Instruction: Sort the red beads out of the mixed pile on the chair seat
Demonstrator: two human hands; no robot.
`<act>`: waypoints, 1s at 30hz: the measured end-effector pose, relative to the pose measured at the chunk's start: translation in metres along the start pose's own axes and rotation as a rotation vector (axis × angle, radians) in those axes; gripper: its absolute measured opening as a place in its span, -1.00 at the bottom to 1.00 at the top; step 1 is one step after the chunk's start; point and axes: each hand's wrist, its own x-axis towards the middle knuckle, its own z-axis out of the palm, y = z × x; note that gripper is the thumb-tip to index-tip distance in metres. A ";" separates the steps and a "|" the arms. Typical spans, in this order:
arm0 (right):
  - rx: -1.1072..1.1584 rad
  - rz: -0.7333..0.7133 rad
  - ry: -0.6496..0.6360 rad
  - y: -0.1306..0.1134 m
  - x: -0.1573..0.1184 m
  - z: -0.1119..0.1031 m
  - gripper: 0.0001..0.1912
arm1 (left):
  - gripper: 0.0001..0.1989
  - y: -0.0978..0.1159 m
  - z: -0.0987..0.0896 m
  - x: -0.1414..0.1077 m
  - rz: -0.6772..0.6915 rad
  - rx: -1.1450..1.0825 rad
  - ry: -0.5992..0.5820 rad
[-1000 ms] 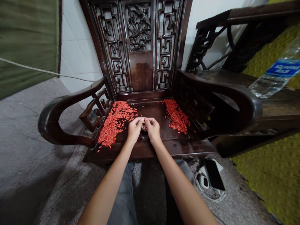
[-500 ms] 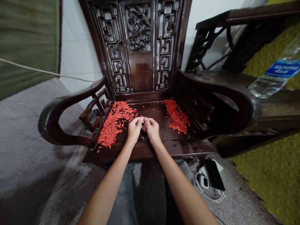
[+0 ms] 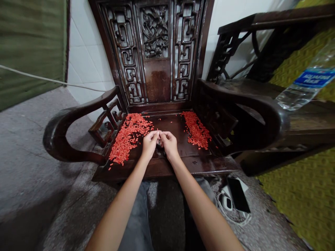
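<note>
My left hand [image 3: 150, 143] and my right hand [image 3: 169, 143] meet fingertip to fingertip over the middle of the dark wooden chair seat [image 3: 176, 130]. Both are closed in a pinch; whatever lies between the fingertips is too small to make out. Small red pieces [image 3: 123, 141] are spread in a wide pile on the seat's left side. Another pile of red pieces [image 3: 196, 130] lies along the right side. Below my fingers is something dark, partly hidden by my hands.
Curved armrests [image 3: 59, 136] flank the seat, and a carved backrest [image 3: 158, 80] rises behind it. A plastic bottle [image 3: 305, 85] lies tilted at the right. On the floor are a black phone [image 3: 238, 195] and a coiled white cable [image 3: 239, 222].
My fingertips have drawn slightly closer together, and the reddish bit seen between them earlier no longer shows. Both piles look unchanged.
</note>
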 end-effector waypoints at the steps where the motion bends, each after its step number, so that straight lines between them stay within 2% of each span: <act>1: -0.004 -0.005 -0.003 -0.001 0.000 0.000 -0.60 | -0.57 0.000 0.000 0.000 0.000 0.002 -0.006; 6: -0.020 -0.043 -0.004 -0.004 -0.003 0.003 -0.56 | -0.56 0.000 0.000 0.000 -0.015 -0.002 -0.004; 11: -0.107 -0.084 0.010 -0.005 -0.006 0.003 -0.45 | -0.50 0.004 0.002 0.000 -0.077 -0.009 0.068; 17: -0.116 -0.118 0.006 -0.004 -0.008 0.004 -0.57 | -0.47 0.008 0.003 -0.001 -0.103 -0.018 0.114; 21: -0.185 -0.117 0.023 -0.002 -0.008 0.004 -0.42 | -0.47 0.006 0.002 -0.001 -0.110 -0.002 0.115; 26: -0.124 -0.120 0.036 0.001 -0.007 0.005 -0.63 | -0.49 0.005 0.001 -0.002 -0.093 -0.002 0.094; 30: -0.096 -0.100 -0.068 0.000 -0.007 0.006 -0.66 | -0.49 0.008 0.003 -0.003 -0.099 0.003 0.118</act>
